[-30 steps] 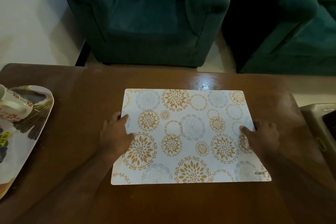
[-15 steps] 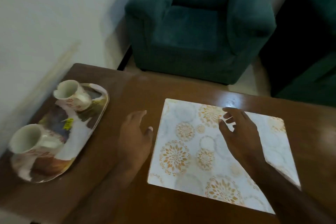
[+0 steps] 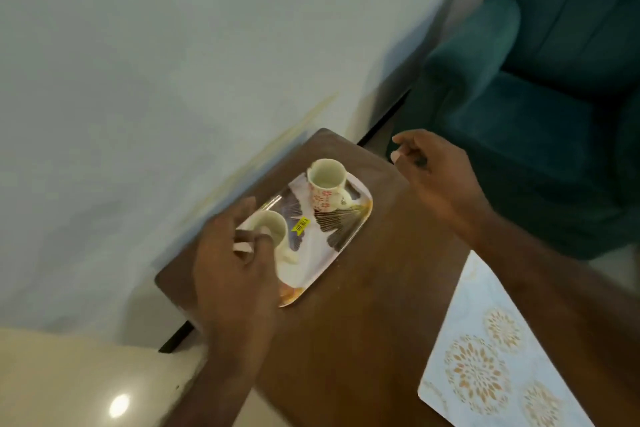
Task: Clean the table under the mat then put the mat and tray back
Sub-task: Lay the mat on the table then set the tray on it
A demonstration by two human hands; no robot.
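Observation:
A patterned tray (image 3: 332,246) lies near the left end of the brown table (image 3: 381,322). Two cups stand on it: one with red flowers (image 3: 327,189) at the far end, and a plain cream one (image 3: 273,229) at the near end. My left hand (image 3: 235,263) hovers over the tray's near left corner, fingers spread, partly hiding the cream cup. Past the tray's far right corner, my right hand (image 3: 433,173) is open above the table edge. The white mat with orange flower circles (image 3: 491,367) lies flat at lower right, partly under my right forearm.
A pale wall (image 3: 173,80) runs close along the table's left side. A teal armchair (image 3: 554,97) stands beyond the far end of the table. Light floor (image 3: 69,378) shows at lower left.
Both hands left the mat and swung left to either end of the tray. My view turned left, so the tray is central and the mat sits at lower right.

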